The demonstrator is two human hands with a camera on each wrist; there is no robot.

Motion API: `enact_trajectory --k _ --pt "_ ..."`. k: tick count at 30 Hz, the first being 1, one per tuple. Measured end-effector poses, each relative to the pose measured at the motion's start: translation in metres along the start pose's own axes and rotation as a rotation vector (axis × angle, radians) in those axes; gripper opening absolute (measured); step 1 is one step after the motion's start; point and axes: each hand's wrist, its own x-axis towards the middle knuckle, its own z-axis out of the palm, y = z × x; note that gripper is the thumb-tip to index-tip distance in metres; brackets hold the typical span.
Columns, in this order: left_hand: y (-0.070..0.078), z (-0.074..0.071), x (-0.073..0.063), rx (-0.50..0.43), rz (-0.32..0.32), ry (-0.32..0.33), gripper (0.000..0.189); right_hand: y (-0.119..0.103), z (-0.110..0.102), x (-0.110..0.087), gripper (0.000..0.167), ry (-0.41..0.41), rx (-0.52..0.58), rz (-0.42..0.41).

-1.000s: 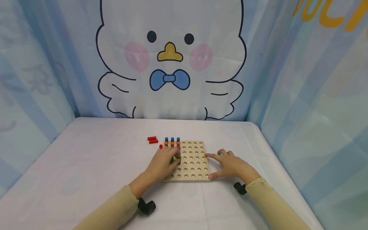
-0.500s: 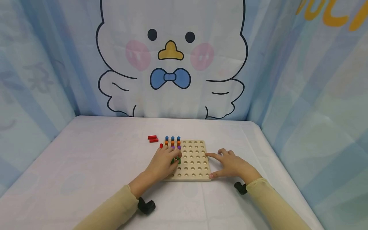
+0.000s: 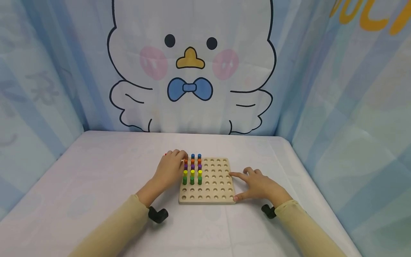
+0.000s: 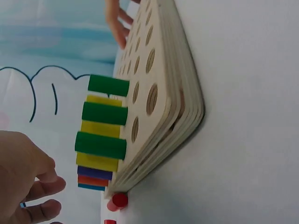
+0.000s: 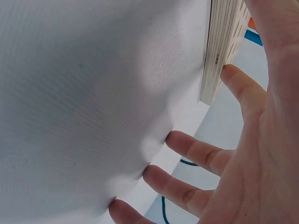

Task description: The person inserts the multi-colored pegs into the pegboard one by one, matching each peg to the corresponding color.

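On the table lies a square wooden pegboard (image 3: 218, 189) with rows of round holes. Its left side holds upright pegs in rows of three: green pegs (image 3: 192, 181) nearest, then yellow pegs (image 3: 192, 173), purple, orange and blue pegs (image 3: 199, 156) at the back. My left hand (image 3: 168, 167) hovers by the board's back left corner, fingers loosely bent with nothing seen between them. Red pegs (image 4: 117, 201) lie near that corner, mostly hidden by this hand in the head view. My right hand (image 3: 260, 184) is spread, index fingertip and thumb at the board's right edge, other fingertips on the cloth.
A pale cloth (image 3: 96, 185) covers the table. Behind stands a curtain (image 3: 192, 114) with a cartoon bird, and more blue curtains hang at both sides. A black wrist-worn piece (image 3: 158, 215) sits under the left sleeve, and a similar black piece (image 3: 268, 211) under the right.
My left hand has left the green pegs and moved back and left towards the loose red pegs, uncovering the green and yellow rows. My right hand stays in place.
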Motion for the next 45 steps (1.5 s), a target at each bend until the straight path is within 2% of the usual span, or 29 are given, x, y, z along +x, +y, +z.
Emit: enact_trajectory --k 6,9,12,18,23,30,35,45 --pt "-0.017 0.005 0.009 0.066 -0.112 -0.149 0.03 -0.001 0.0 -0.001 0.098 0.016 -0.011 -0.008" --pt "-0.024 0.01 0.007 0.087 -0.143 -0.219 0.032 -0.001 0.0 0.0 0.099 0.01 -0.005 -0.012" --pt "-0.029 0.014 0.005 0.103 -0.153 -0.247 0.038 -0.001 0.001 0.001 0.099 0.004 -0.008 -0.009" --pt "-0.031 0.018 0.004 0.112 -0.156 -0.256 0.05 0.001 0.002 0.002 0.099 0.007 -0.021 -0.002" --pt "-0.034 0.018 0.005 0.106 -0.158 -0.252 0.046 0.001 0.002 0.002 0.099 0.005 -0.022 -0.011" --pt "-0.034 0.018 0.004 0.035 -0.16 -0.232 0.04 0.001 0.002 0.001 0.098 0.0 -0.02 -0.002" --pt "-0.028 0.013 0.0 -0.047 -0.173 -0.23 0.033 0.002 0.003 0.002 0.099 0.001 -0.024 0.003" --pt "-0.015 -0.002 -0.013 -0.105 -0.181 -0.216 0.031 0.002 0.003 0.001 0.098 0.008 -0.018 -0.005"
